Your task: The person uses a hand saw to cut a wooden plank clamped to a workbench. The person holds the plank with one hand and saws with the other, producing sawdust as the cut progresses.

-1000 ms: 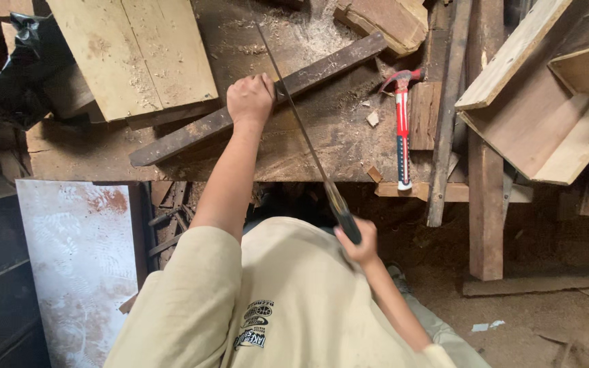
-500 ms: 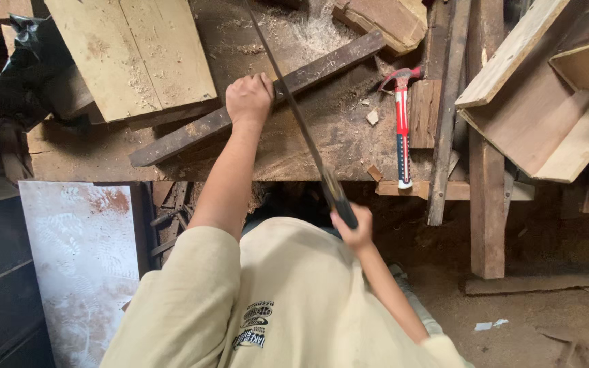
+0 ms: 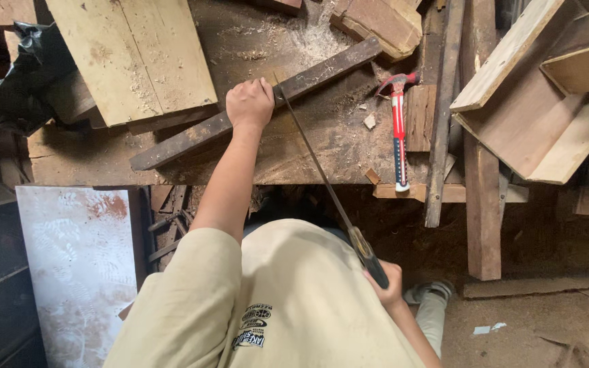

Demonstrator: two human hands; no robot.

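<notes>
Your left hand (image 3: 249, 103) still presses the dark plank (image 3: 253, 102) flat. Your right hand (image 3: 388, 283), clamped on the saw (image 3: 322, 178) handle, has drawn the blade back toward you.

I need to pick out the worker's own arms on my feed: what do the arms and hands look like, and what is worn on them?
Both hands, left hand and right hand, are bare, with no gloves, rings or watch visible. The forearms are bare too. A loose, short beige sleeve covers the left upper arm; the shirt has a small dark print at the front.

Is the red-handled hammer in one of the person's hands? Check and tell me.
No: the hammer lies on the workbench, apart from both hands, to the side of the saw.
</notes>
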